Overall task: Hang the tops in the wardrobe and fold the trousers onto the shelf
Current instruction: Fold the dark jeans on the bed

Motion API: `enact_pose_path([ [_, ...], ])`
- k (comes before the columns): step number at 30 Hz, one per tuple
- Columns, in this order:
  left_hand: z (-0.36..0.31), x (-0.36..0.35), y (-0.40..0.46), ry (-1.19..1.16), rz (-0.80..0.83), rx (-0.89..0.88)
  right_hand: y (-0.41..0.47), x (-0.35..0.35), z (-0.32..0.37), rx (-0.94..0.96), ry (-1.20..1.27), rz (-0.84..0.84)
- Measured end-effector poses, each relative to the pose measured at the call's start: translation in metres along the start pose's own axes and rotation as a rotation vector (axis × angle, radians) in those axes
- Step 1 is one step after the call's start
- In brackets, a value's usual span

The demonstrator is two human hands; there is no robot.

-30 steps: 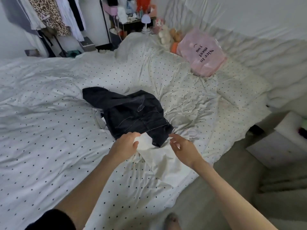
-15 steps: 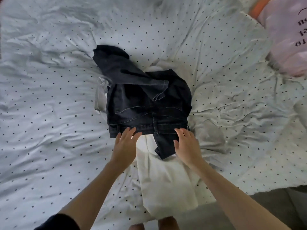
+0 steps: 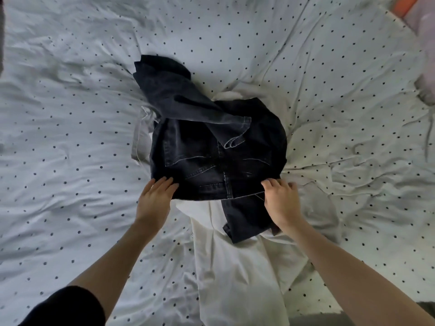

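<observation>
A pair of black jeans [image 3: 211, 149] lies bunched on the bed, one leg thrown across the seat and another hanging toward me. Beneath them lies a white garment [image 3: 237, 274], which runs down to the bed's near edge. My left hand [image 3: 154, 201] holds the left corner of the jeans' waistband, fingers on top of the denim. My right hand [image 3: 281, 201] grips the right corner of the waistband, fingers curled over the cloth.
A white bedsheet with black dots [image 3: 70, 161] covers the bed, creased all round the clothes. A pink pillow [image 3: 423, 24] and an orange thing show at the top right corner. Grey floor [image 3: 423, 309] shows at the bottom right.
The view has dropped from the room to the bed and drawn closer. Both hands have spread apart from the middle of the waistband to its two corners and taken hold of it.
</observation>
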State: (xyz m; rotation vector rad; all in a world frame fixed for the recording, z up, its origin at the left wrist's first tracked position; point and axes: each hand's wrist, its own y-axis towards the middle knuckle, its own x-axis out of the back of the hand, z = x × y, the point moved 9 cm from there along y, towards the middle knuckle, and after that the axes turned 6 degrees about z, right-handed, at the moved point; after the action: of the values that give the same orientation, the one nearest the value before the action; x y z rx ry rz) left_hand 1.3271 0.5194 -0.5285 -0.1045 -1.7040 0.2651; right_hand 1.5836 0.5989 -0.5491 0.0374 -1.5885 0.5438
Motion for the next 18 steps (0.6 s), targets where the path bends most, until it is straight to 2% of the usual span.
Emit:
enact_pose_path([
  [3,0.012,0.037,-0.001,-0.134,-0.019,0.12,-0.004,0.043,-0.009,-0.039,0.093,-0.044],
  [6,0.018,0.092,-0.001,-0.2,-0.105,0.167,-0.006,0.099,-0.012,-0.027,0.066,-0.121],
  [13,0.009,0.288,0.003,-0.281,-0.401,0.106,-0.024,0.28,-0.032,-0.082,-0.029,-0.246],
  [16,0.005,0.343,-0.002,-0.45,-0.501,0.06,-0.036,0.33,-0.043,-0.109,0.128,-0.246],
  [18,0.006,0.364,-0.005,-0.556,-0.517,0.08,-0.044,0.352,-0.048,-0.112,0.324,-0.219],
])
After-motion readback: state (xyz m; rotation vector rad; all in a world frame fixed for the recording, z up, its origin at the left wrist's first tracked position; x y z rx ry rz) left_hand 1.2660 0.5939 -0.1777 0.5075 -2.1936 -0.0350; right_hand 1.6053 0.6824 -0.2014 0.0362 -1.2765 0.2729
